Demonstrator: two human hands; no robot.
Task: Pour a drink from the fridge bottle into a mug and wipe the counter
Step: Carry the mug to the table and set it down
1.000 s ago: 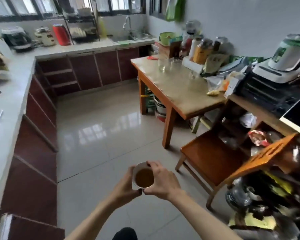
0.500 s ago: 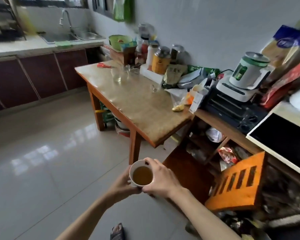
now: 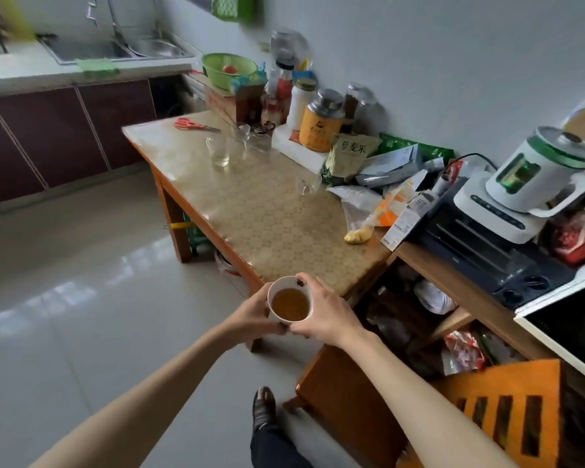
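A white mug (image 3: 275, 293) filled with brown drink sits upright between both my hands, just off the near corner of the wooden table (image 3: 271, 228). My left hand (image 3: 250, 317) cups its left side and bottom. My right hand (image 3: 328, 310) wraps the right side, fingers over the rim. No fridge bottle shows in view. A green cloth (image 3: 97, 65) lies on the white counter (image 3: 31, 74) beside the sink (image 3: 115, 49) at the far left.
Clear glasses (image 3: 218, 150), red scissors (image 3: 195, 126), jars, a yellow tin (image 3: 318, 125) and food packets crowd the table's wall side. A white blender (image 3: 534, 184) and black oven (image 3: 480, 251) stand on a shelf to the right. A wooden chair (image 3: 355, 396) stands under my right arm.
I have walked toward the table carrying the mug in both hands; the view swung right and the table's near corner now lies right behind the mug.
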